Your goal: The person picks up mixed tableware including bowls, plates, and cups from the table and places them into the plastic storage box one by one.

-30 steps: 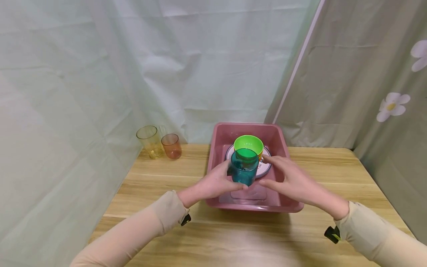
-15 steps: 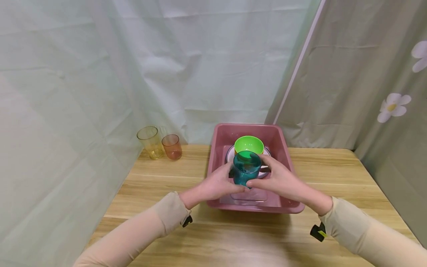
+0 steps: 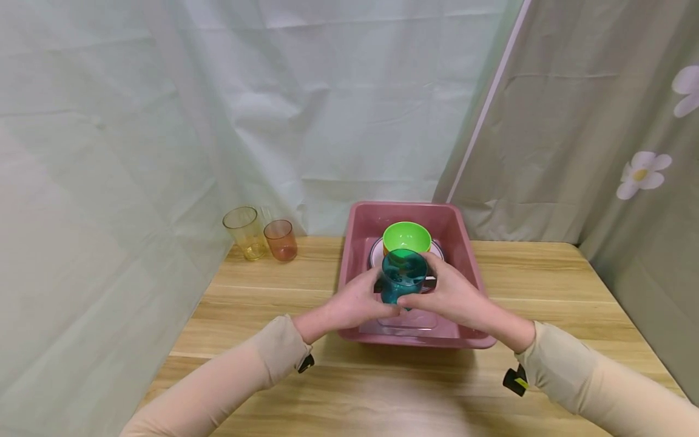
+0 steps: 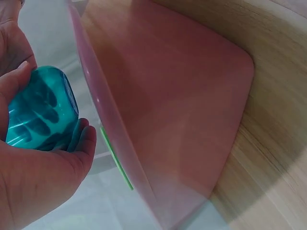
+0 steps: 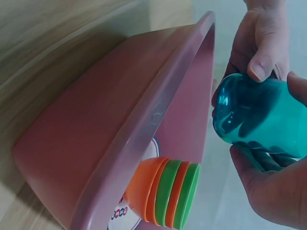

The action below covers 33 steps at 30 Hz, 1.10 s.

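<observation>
A teal see-through cup (image 3: 404, 276) is held above the pink bin (image 3: 479, 285), between my two hands. My left hand (image 3: 355, 303) grips its left side, and my right hand (image 3: 459, 294) grips its right side. Fingers show through the wall of the cup (image 5: 264, 112) in the right wrist view. Inside the bin stands a stack of green and orange bowls (image 5: 165, 191), with a green bowl (image 3: 406, 233) on top. Beneath the stack lies a white plate (image 5: 125, 220) with a dark rim, partly hidden by the bowls and hands.
A yellow see-through cup (image 3: 244, 233) and a smaller orange-pink cup (image 3: 281, 241) stand at the wooden table's (image 3: 262, 315) back left. Pale curtains (image 3: 349, 109) hang behind and along both sides. The bin's raised rim (image 5: 158, 112) runs around the bowls.
My right hand has moved left and closed onto the teal cup, where before it was apart from it. The cup has shifted slightly toward me. My left hand keeps its grip.
</observation>
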Tool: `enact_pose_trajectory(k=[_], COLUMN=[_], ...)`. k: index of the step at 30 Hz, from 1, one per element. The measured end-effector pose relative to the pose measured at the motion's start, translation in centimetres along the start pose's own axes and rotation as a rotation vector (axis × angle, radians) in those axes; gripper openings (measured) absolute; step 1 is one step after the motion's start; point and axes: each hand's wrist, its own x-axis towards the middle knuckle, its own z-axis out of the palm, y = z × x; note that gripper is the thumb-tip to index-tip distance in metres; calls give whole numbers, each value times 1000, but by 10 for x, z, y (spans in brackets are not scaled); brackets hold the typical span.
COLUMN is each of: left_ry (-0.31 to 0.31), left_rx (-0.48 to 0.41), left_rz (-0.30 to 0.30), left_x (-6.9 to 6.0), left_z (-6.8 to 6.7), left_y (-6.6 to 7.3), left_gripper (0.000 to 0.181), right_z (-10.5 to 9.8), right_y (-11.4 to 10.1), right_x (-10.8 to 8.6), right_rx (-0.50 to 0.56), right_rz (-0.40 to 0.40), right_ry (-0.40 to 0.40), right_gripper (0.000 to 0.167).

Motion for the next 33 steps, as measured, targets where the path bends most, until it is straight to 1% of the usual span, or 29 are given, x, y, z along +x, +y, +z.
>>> enact_pose_trajectory(k=[5, 8, 11, 13, 14, 16, 18, 21, 23, 26, 28, 30, 33], left_ry=[-6, -15, -17, -19, -18, -14, -21, -50, -75, -93, -94, -102, -126], left_rx=[32, 65, 136, 205, 244, 321, 398, 526, 623, 753, 803, 832, 852], left_rz=[-7, -8, 33, 72, 94, 108, 83, 30, 20, 33, 48, 39, 17], left_x=[-2, -4, -5, -6, -7, -10, -16, -28, -37, -50, -58, -64, -73], left_z=[-1, -2, -5, -7, -9, -13, -18, -26, -31, -38, -40, -42, -43], left_y=[-1, -2, -3, -4, -5, -5, -5, -6, -7, -7, -7, -6, -6], left_gripper=[63, 64, 67, 72, 75, 87, 101, 112, 113, 112, 110, 109, 108], right_z=[2, 3, 4, 4, 4, 4, 4, 4, 4, 5, 6, 7, 10], right_y=[1, 1, 0, -1, -2, -4, -5, -4, -2, 1, 4, 5, 7], right_x=[1, 1, 1, 0, 0, 1, 1, 4, 6, 10, 13, 17, 23], right_rx=[-22, -30, -19, -15, -24, -40, -57, -87, -106, -134, -150, -171, -216], right_rz=[-4, -9, -7, -2, -1, 7, 14, 21, 16, 5, 6, 17, 33], right_ry=[-5, -14, -30, -43, -47, -50, -55, -70, -84, -108, -126, -147, -184], right_gripper=[87, 88, 88, 88, 89, 91, 93, 92, 90, 89, 90, 90, 88])
